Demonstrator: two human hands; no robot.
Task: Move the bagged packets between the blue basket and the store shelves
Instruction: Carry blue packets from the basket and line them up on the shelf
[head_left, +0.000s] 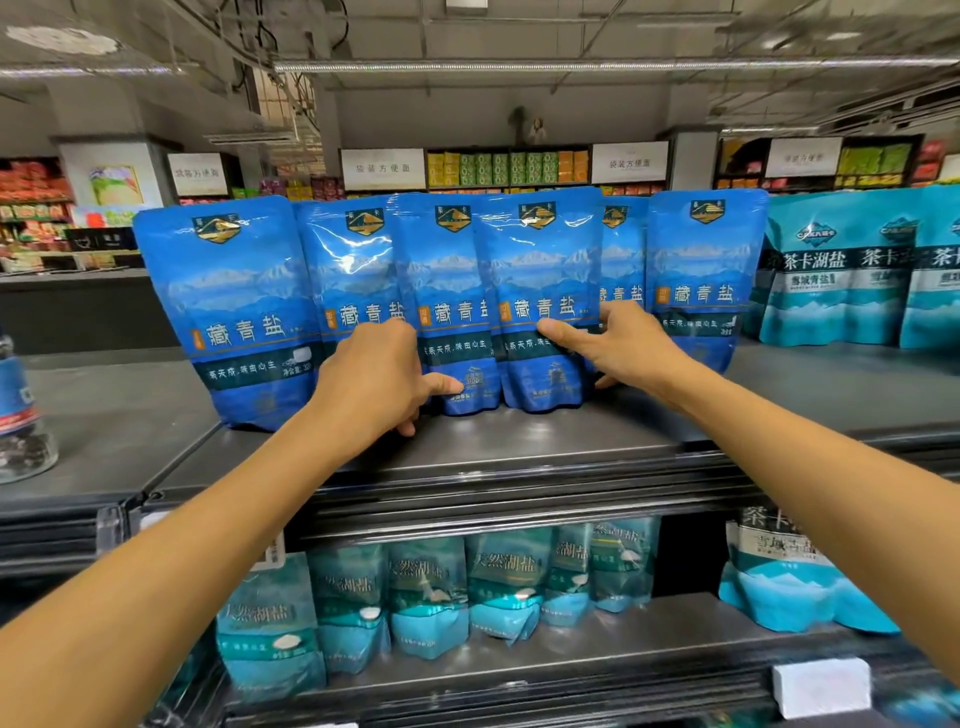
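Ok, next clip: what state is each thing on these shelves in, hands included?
Blue salt packets: upright in an overlapping row on the top shelf.
Left hand: fingers curled round a packet's edge in the row.
Right hand: thumb on a packet's front, fingers behind it.
Teal packets: standing, right of the row.
Lower-shelf packets: upright, some leaning.
Blue basket: not in view.

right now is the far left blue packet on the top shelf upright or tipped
Tipped. The far left blue packet leans with its top to the left, while its base sits on the top shelf; neither hand touches it.
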